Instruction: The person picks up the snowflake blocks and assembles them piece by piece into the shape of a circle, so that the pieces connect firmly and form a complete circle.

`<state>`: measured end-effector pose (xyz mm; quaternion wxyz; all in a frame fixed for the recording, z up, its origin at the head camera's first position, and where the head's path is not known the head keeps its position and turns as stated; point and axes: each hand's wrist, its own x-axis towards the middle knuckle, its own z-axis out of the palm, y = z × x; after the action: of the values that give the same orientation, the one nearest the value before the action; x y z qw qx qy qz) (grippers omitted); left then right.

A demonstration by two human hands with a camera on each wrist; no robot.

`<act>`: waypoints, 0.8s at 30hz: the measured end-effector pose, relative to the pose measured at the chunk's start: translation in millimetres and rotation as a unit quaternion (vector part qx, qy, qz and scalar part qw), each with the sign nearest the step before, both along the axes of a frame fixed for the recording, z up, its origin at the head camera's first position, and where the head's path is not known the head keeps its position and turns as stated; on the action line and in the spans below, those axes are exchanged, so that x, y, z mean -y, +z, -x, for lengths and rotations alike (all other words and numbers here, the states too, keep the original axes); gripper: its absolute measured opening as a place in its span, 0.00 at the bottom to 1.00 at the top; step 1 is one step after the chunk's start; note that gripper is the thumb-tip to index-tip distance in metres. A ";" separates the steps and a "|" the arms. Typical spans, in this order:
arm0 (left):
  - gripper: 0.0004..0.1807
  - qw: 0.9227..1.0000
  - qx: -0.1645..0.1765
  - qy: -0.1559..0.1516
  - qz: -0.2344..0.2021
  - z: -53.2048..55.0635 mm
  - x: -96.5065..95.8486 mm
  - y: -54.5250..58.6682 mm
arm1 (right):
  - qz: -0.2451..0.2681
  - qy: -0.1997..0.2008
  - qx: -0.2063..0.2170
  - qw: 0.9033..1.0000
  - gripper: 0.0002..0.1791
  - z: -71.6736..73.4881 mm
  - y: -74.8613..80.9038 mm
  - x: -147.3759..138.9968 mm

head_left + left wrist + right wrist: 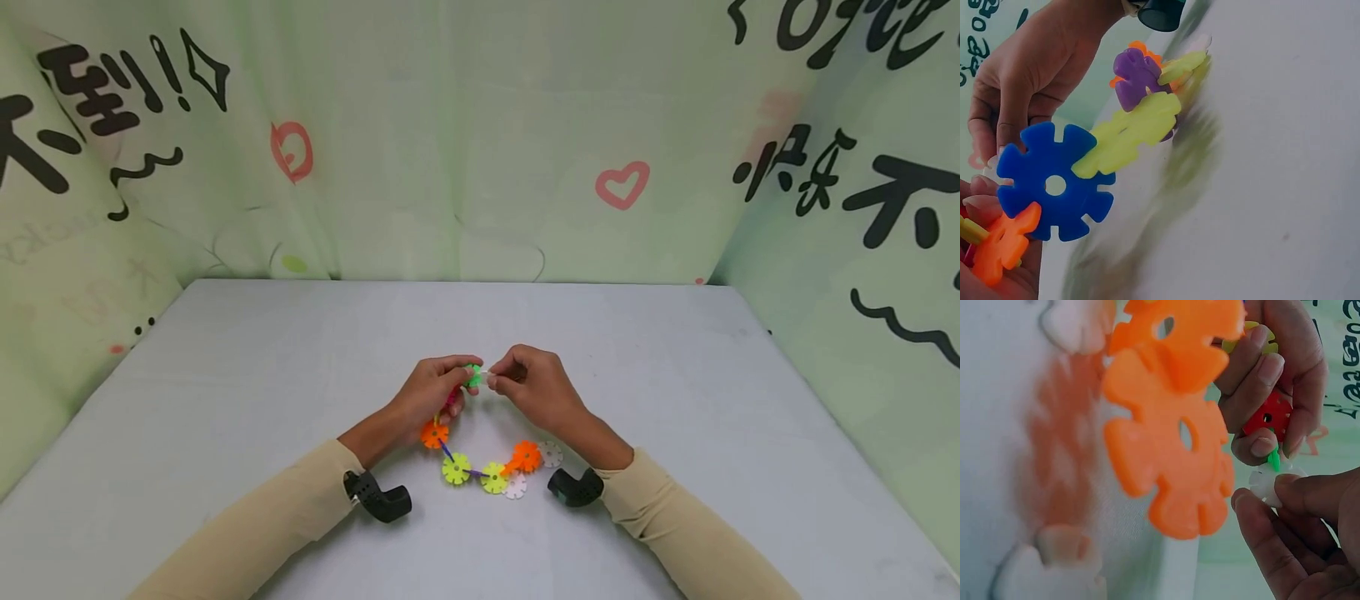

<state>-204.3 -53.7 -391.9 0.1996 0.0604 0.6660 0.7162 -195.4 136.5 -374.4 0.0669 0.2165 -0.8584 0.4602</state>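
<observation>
My left hand (423,392) pinches a green notched plastic disc (473,376) at one end of a curved chain of interlocking flower-shaped discs. Facing it, my right hand (546,392) pinches a white notched disc (1264,485) between thumb and forefinger. The white disc's edge meets the green disc (1274,459); whether their slots are joined I cannot tell. A red disc (1265,419) lies under the left fingers. From there the chain runs through an orange disc (1004,250), a blue disc (1054,215) and a yellow-green disc (1141,131).
The chain's other end has a yellow-green disc (492,479), an orange disc (527,456) and white discs (552,454) near the right wrist. A white-covered table (300,358) lies beneath, with printed curtains (465,150) at the back and sides.
</observation>
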 end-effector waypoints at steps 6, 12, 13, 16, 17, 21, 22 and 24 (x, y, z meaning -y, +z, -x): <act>0.21 1.000 0.015 -0.015 -0.008 0.5 3.7 -0.5 | -0.004 0.022 -0.005 1.000 0.05 0.2 -0.8 -3.4; 0.21 1.000 0.013 -0.025 -0.008 2.4 5.2 -1.7 | -0.022 0.035 -0.005 0.999 0.04 1.6 -1.7 -10.1; 0.21 1.000 0.011 -0.023 -0.008 2.7 4.9 -1.8 | -0.027 0.034 -0.007 0.999 0.05 1.8 -1.9 -12.0; 0.20 1.000 0.010 -0.012 -0.001 3.4 4.4 -1.6 | -0.038 0.034 -0.011 0.999 0.08 2.0 -2.8 -18.9; 0.19 1.000 0.010 -0.007 0.002 3.8 4.6 -1.7 | -0.040 0.034 -0.012 0.999 0.10 1.9 -2.9 -21.3; 0.21 1.000 0.013 0.008 0.016 5.2 5.6 -2.6 | -0.062 0.026 -0.005 0.998 0.09 1.2 -3.1 -31.9; 0.21 1.000 0.014 0.011 0.018 5.6 5.8 -2.7 | -0.070 0.023 0.000 0.997 0.08 0.9 -2.7 -34.4; 0.21 1.000 0.014 0.013 0.023 6.6 6.4 -3.0 | -0.088 0.019 0.019 0.996 0.06 -0.1 -1.8 -39.6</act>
<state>-210.9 -60.1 -395.0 0.2008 0.0367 0.6800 0.7042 -195.3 176.1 -376.2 0.0226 0.2293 -0.8923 0.3883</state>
